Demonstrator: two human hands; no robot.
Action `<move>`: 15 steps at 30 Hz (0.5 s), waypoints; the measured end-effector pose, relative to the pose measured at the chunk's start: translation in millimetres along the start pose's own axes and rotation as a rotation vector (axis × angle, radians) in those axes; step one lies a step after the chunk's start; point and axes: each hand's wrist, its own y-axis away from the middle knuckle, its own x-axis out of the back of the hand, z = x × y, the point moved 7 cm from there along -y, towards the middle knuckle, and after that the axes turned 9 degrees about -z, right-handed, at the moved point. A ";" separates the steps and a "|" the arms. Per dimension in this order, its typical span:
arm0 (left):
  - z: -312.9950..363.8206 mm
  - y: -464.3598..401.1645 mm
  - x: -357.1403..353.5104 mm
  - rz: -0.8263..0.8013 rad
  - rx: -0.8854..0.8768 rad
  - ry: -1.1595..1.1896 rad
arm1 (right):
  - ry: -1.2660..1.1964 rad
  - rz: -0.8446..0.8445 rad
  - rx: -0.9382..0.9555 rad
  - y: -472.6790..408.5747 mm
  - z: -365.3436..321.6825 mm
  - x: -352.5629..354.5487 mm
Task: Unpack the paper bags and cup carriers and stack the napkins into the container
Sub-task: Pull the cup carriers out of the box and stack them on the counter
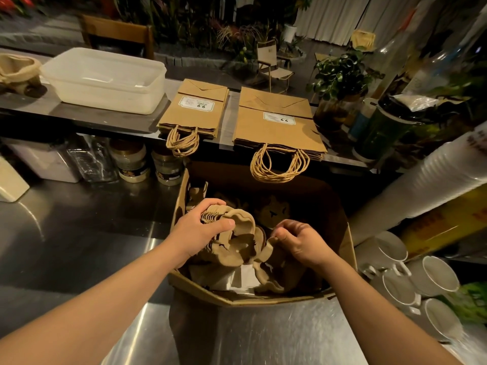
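A: What do the hands hold?
B: The left hand (196, 229) grips a nested stack of cup carriers (232, 238), fingers curled over its edge, inside the cardboard box (347, 246). The right hand (297, 239) pinches the stack's opposite rim.
A: Beyond that grip?
B: Paper bags (276, 125) and the container (105, 80).
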 end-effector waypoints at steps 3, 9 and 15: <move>0.4 0.0 -1.5 0.002 0.036 0.000 | -0.063 0.102 0.068 7.4 -2.3 8.9; 1.5 0.5 -14.4 -0.084 0.135 0.007 | -0.113 0.191 0.298 12.5 -37.7 9.4; 0.2 5.0 -30.5 -0.142 0.196 0.100 | 0.013 0.203 0.382 9.6 -71.1 -10.8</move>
